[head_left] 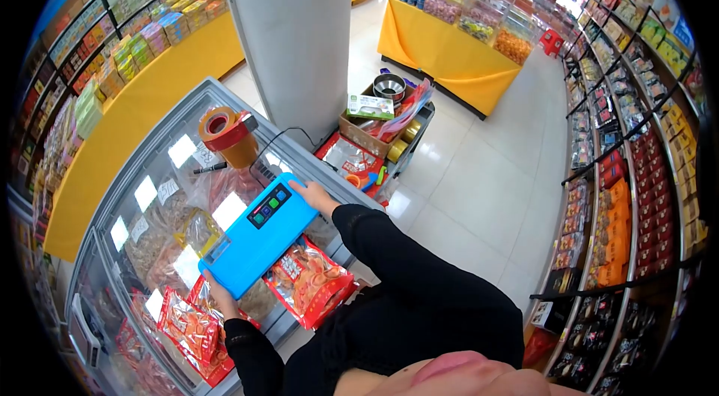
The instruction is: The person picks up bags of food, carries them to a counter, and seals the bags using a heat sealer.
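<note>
A blue vacuum sealer [258,235] with a dark button panel lies at a slant on the glass-topped chest freezer [168,115]. My left hand [220,295] grips its near left end, and my right hand [314,197] holds the opposite end by the corner. From the sealer's near side sticks out a red snack bag [311,282]; its top end is hidden at the sealer. More red snack bags [196,328] lie on the freezer beside my left forearm. Beyond the sealer stands a stack of tape rolls with a red tape dispenser [227,134], and a black pen [210,168] lies nearby.
A grey pillar [293,36] rises behind the freezer. Beside it, a cart holds a cardboard box [367,134], a metal bowl [389,86] and scissors [362,182]. Stocked shelves [622,171] line the right; yellow-draped displays [442,51] stand at the back and left.
</note>
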A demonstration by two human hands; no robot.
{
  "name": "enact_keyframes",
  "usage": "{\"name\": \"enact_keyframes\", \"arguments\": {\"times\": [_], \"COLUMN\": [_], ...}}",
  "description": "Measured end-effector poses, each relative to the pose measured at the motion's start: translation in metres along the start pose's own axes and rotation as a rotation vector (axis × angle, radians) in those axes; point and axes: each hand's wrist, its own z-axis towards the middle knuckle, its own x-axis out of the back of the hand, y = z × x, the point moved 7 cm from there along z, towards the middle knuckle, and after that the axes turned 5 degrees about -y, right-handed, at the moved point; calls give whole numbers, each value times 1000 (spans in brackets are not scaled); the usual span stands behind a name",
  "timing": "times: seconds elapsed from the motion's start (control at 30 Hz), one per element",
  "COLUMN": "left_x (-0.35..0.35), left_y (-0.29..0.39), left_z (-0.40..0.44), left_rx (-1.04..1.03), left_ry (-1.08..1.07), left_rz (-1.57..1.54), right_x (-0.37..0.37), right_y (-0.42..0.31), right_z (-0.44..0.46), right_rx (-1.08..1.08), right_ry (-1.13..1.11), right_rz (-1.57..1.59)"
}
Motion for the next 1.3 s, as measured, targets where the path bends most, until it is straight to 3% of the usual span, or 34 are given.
{"name": "enact_keyframes", "arguments": {"times": [0.13, 0.2, 0.37, 0.53, 0.77, 0.83, 0.9, 1.3], "left_x": [7, 18, 19, 24, 20, 12, 11, 2], "left_y": [0, -6, -2, -2, 10, 24, 25, 32], "left_z": [3, 11, 8, 9, 10, 5, 13, 18], "left_rx": [30, 65, 119, -16, -182, -134, -169, -258], "left_ry": [62, 114, 217, 342, 321, 362, 339, 299], "left_rz": [148, 250, 409, 423, 633, 886, 920, 989], "right_x": [-7, -1, 5, 0, 0, -2, 0, -10], "right_y": [7, 8, -7, 3, -4, -4, -10, -4], "right_z": [8, 8, 1, 8, 7, 7, 9, 31], "right_rx": [-48, 15, -17, -43, -17, 1, 42, 4], "right_ry": [-97, 63, 57, 65, 108, 108, 190, 186], "right_rz": [-12, -77, -179, -203, -300, -336, -411, -657]}}
